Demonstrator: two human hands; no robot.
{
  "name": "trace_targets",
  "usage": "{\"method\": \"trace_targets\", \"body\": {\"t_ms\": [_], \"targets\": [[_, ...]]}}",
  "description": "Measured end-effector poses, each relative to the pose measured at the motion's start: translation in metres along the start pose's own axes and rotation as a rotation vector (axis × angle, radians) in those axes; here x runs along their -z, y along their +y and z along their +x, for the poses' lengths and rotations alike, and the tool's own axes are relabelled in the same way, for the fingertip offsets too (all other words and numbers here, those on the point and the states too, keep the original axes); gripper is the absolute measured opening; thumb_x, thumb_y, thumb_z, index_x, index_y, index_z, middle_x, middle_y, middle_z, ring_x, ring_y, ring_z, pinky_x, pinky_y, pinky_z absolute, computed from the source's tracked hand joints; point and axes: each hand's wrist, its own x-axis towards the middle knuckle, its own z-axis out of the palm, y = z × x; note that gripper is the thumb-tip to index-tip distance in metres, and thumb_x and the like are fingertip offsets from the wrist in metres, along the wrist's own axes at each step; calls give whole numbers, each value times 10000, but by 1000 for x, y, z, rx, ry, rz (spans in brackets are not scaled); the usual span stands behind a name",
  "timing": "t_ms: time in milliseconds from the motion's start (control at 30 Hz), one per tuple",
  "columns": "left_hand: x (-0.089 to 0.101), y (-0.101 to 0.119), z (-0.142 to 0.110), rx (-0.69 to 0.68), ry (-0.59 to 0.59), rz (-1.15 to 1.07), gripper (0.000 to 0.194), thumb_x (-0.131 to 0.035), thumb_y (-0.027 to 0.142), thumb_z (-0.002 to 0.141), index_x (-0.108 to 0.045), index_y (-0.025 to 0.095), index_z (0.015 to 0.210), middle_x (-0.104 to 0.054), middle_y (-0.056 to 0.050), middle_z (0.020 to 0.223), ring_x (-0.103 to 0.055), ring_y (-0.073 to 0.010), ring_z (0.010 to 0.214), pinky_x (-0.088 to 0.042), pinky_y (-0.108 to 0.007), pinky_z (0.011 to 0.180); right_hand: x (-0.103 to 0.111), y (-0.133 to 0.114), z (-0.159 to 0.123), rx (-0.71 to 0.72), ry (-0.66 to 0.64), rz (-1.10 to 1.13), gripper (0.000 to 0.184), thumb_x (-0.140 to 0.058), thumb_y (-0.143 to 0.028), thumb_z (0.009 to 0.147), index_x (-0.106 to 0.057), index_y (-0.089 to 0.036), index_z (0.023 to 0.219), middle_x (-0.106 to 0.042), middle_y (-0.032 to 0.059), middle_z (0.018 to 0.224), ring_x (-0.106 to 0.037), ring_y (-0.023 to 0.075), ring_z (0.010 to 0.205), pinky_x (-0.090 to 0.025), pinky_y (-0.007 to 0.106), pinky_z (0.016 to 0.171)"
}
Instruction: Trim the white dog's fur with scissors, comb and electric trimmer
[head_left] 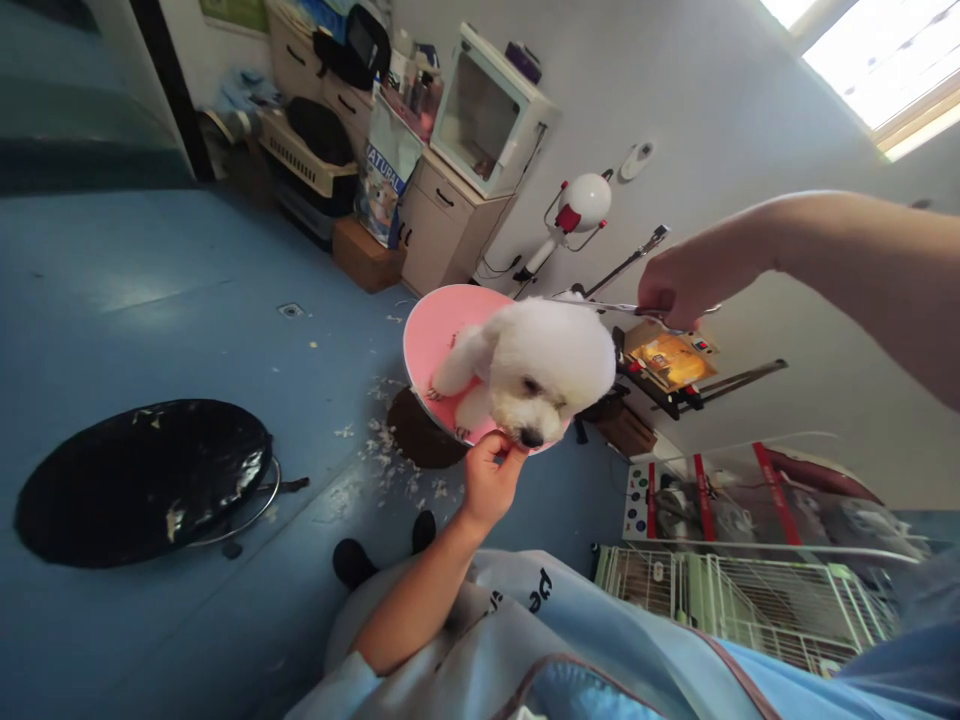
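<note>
A fluffy white dog [551, 350] is on a round pink table [431, 325], its head toward me and its front paws on the pink top. My left hand [493, 480] has its fingers pinched under the dog's muzzle, at the chin. My right hand [675, 285] is closed around the handles of a pair of scissors [611, 306]. Their long blades reach left along the top of the dog's head, against or just behind the fur. Whether the blades are parted, I cannot make out.
White hair clippings [382, 450] lie on the blue floor around the table's dark base [424, 430]. A black oval table [142, 480] stands at left. Wire cages [750, 600] are at lower right. Cabinets [442, 205] and a white box-shaped appliance [487, 115] line the wall.
</note>
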Motion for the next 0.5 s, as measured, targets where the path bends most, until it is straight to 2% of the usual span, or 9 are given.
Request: {"method": "trace_targets", "body": {"t_ms": [67, 167, 267, 333, 367, 433, 467, 500], "targets": [[1, -3, 0, 11, 16, 5, 373, -633, 374, 767, -487, 129, 527, -449, 20, 518, -391, -68, 518, -336, -191, 523, -5, 9, 11, 77, 32, -10, 221, -607, -171, 725, -617, 50, 714, -702, 3, 936, -478, -69, 554, -223, 153, 537], [4, -7, 0, 35, 40, 31, 389, -643, 405, 762, -497, 124, 537, -463, 16, 537, -394, -69, 539, -343, -190, 544, -21, 28, 33, 179, 108, 118, 152, -618, -112, 725, -618, 40, 729, -688, -26, 790, -418, -70, 495, -229, 137, 527], [7, -9, 2, 68, 72, 60, 403, -658, 430, 748, -507, 118, 542, -465, 19, 530, -396, -66, 538, -341, -185, 543, -65, 42, 57, 285, 304, 261, 137, -571, -94, 757, -598, 40, 767, -671, 3, 790, -416, -51, 537, -251, 134, 544], [10, -9, 4, 81, 92, 76, 407, -670, 445, 733, -522, 116, 547, -473, 20, 524, -406, -67, 533, -350, -184, 542, -117, 41, 76, 285, 514, 387, 102, -562, -74, 748, -601, 18, 774, -654, 14, 768, -431, -19, 571, -279, 150, 557], [11, -8, 5, 83, 100, 85, 404, -678, 452, 724, -536, 114, 554, -490, 17, 528, -419, -69, 535, -361, -184, 545, -150, 35, 87, 329, 567, 518, 97, -584, -61, 723, -613, -16, 805, -648, 0, 759, -462, 2, 597, -311, 147, 576], [15, -7, 7, 82, 126, 104, 386, -694, 459, 705, -577, 112, 584, -536, 8, 547, -453, -77, 547, -387, -188, 558, -223, 11, 109, 410, 474, 880, 111, -615, -49, 681, -622, -88, 784, -635, -30, 699, -524, 47, 618, -380, 155, 597], [16, -6, 8, 82, 148, 109, 369, -702, 456, 699, -600, 113, 610, -566, 2, 570, -475, -83, 563, -401, -191, 569, -260, -6, 120, 393, 513, 1063, 104, -617, -34, 656, -613, -117, 719, -618, -42, 642, -536, 65, 600, -398, 164, 582], [18, -6, 9, 83, 172, 113, 350, -708, 451, 695, -618, 117, 637, -590, 0, 593, -493, -88, 577, -412, -194, 577, -297, -24, 130, 358, 545, 1132, 131, -615, -18, 632, -597, -139, 678, -606, -50, 607, -546, 80, 583, -411, 173, 563]]}}
